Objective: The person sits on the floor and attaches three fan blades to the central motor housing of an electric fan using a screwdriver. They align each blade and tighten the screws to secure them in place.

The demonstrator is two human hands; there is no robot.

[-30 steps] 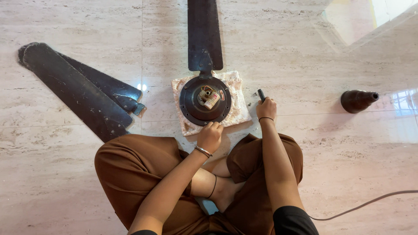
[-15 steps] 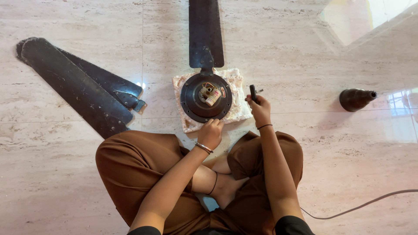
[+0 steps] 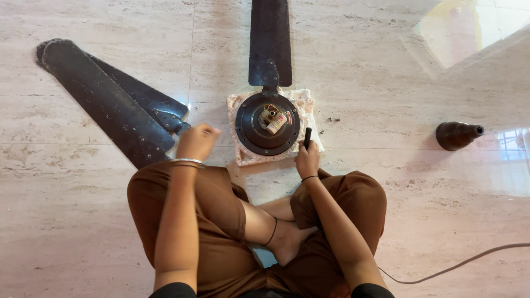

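Loose blades (image 3: 110, 102): two dark fan blades lying overlapped on the marble floor (image 3: 83, 221), up and to the left of the left hand; their bracket ends (image 3: 168, 118) lie just beside that hand's knuckles.
Left hand (image 3: 196, 142): raised near the left knee, fingers curled in loosely toward the palm, close to the bracket ends. Whether it touches them or grips anything cannot be told. A metal bangle (image 3: 186, 162) sits on the wrist.
Fan motor (image 3: 268, 124): a round dark housing with its wiring and a small capacitor showing at the centre, resting on a pale cloth pad (image 3: 245, 157). It lies between the two hands, to the right of the left hand and just up-left of the right hand.
Attached blade (image 3: 269, 41): one dark blade joined to the far edge of the motor, running straight away from both hands.
Right hand (image 3: 307, 159): closed around a slim dark tool (image 3: 307, 137), which stands up out of the fist at the motor's right rim. Whether its tip touches the housing cannot be told.
Small parts (image 3: 333, 119): a few tiny bits on the floor, up and right of the right hand.
Dark cone cover (image 3: 458, 135): lying on its side, well apart to the right of the right hand.
Cable (image 3: 469, 259): a thin grey line along the floor, near the right elbow.
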